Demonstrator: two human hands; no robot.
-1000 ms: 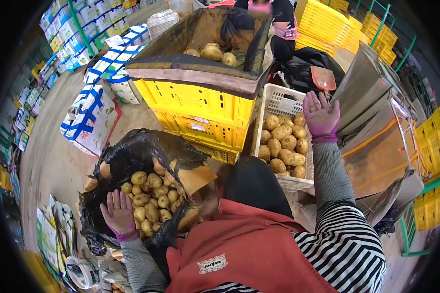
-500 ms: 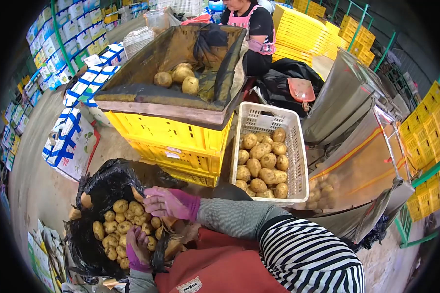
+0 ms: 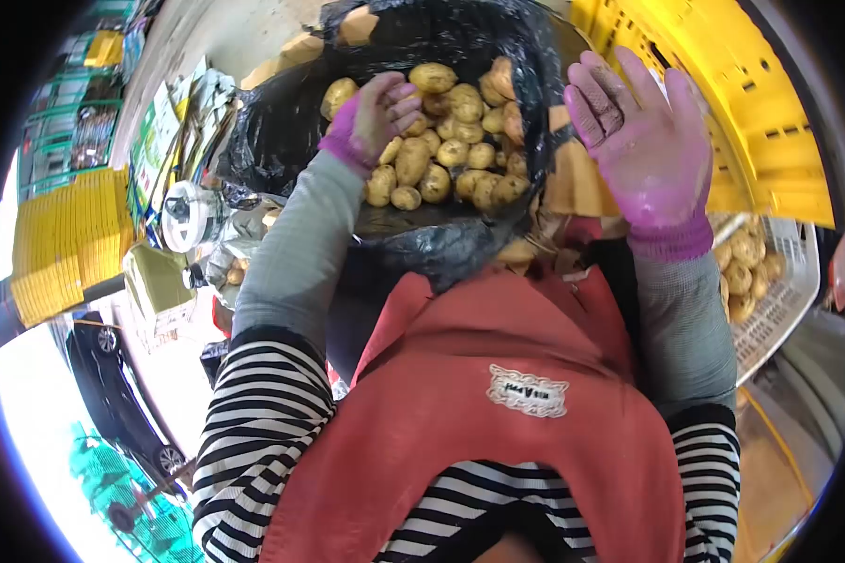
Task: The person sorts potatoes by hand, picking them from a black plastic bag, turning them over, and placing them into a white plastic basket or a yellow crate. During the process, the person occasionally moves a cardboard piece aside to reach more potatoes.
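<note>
Worn items, ordered outward from the hands. Left hand (image 3: 377,122) and right hand (image 3: 643,150): pink-purple gloves (image 3: 674,183), the right one's fingers dark-smudged; magenta ribbed cuffs (image 3: 671,239) at the wrists. Above each wrist: grey sleeve (image 3: 296,246) with dark upper edge, then black-and-white striped shirt (image 3: 253,408). Inward of both hands: red apron (image 3: 422,385); white scalloped label (image 3: 528,390), black lettering.

Brightest light's from the left, w/ glare blown to white around the dark car (image 3: 113,385) & blue-purple fringing at that edge. Black plastic (image 3: 451,246) shows glossy highlights, deep shadow in its folds. Fisheye bends the edges, corners black; ctr fairly sharp.
</note>
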